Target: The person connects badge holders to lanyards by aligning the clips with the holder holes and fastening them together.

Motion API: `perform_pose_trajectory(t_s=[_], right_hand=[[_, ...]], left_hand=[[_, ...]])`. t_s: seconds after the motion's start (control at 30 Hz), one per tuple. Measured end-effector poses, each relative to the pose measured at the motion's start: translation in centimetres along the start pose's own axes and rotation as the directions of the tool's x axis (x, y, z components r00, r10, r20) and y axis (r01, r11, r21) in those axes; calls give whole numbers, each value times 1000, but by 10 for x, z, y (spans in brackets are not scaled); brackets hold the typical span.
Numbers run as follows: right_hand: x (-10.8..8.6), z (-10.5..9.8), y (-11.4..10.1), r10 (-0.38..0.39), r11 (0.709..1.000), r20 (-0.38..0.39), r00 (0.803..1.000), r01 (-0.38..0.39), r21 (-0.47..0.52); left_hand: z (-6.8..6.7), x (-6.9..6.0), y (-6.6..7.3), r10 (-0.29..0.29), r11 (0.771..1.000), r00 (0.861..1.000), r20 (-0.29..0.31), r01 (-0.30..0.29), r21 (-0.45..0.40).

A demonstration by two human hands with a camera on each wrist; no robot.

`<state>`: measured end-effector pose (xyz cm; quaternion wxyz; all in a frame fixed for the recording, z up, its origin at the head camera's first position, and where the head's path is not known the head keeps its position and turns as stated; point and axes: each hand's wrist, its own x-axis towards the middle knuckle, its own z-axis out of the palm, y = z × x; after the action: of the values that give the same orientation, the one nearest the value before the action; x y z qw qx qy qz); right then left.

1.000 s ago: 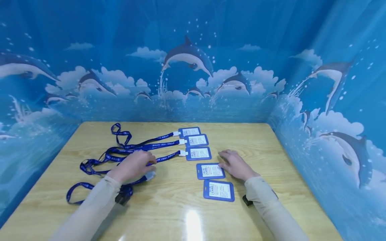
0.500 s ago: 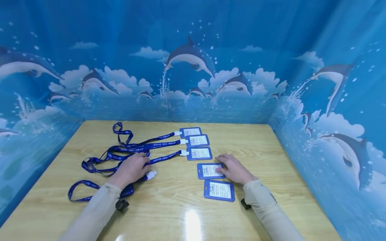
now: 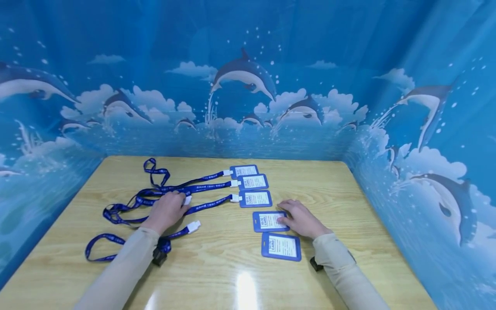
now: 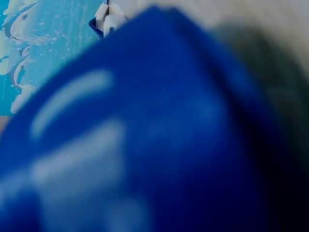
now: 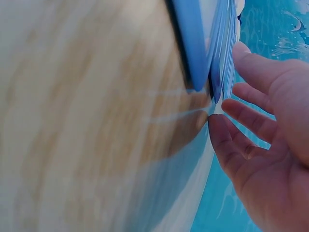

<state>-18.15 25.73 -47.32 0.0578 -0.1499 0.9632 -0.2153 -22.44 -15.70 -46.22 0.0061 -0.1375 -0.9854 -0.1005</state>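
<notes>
In the head view my left hand (image 3: 165,212) curls round a blue lanyard, with a white clip (image 3: 187,200) at its fingertips. Another lanyard's white clip (image 3: 193,226) lies just to its right. A blurred blue band (image 4: 193,135) fills most of the left wrist view. My right hand (image 3: 303,219) has its thumb on the right edge of a blue card holder (image 3: 267,221) and its fingers loosely bent beyond it. A second loose holder (image 3: 280,246) lies nearer. The right wrist view shows this hand (image 5: 275,130) beside a holder's edge (image 5: 193,48).
Three card holders with lanyards clipped on, one of them the nearest (image 3: 255,198), lie at the back centre of the wooden table (image 3: 317,176). Their blue straps (image 3: 209,187) run left into a tangle. A dolphin-print curtain (image 3: 240,137) surrounds the back and sides.
My left hand has shifted slightly left and back, and a white clip now shows at its fingertips. My right thumb has come onto the holder's edge, with the hand otherwise nearly still.
</notes>
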Motion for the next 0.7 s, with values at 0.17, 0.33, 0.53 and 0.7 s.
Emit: perform_pose_trajectory(t_s=[0.17, 0.33, 0.53, 0.7], right_hand=[[-1, 1, -1, -18, 1000, 2, 1000, 18, 8], [-2, 1, -2, -23, 1000, 30, 999, 22, 10], [-3, -3, -1, -2, 1000, 63, 998, 1, 8], [-4, -6, 0, 14, 1000, 80, 997, -14, 4]], left_hand=[[2, 6, 1, -26, 1000, 998, -52, 26, 15], [-1, 4, 0, -14, 1000, 998, -57, 14, -5], [-20, -5, 4, 8, 994, 998, -56, -14, -110], [-41, -7, 12, 101, 990, 993, -66, -107, -94]])
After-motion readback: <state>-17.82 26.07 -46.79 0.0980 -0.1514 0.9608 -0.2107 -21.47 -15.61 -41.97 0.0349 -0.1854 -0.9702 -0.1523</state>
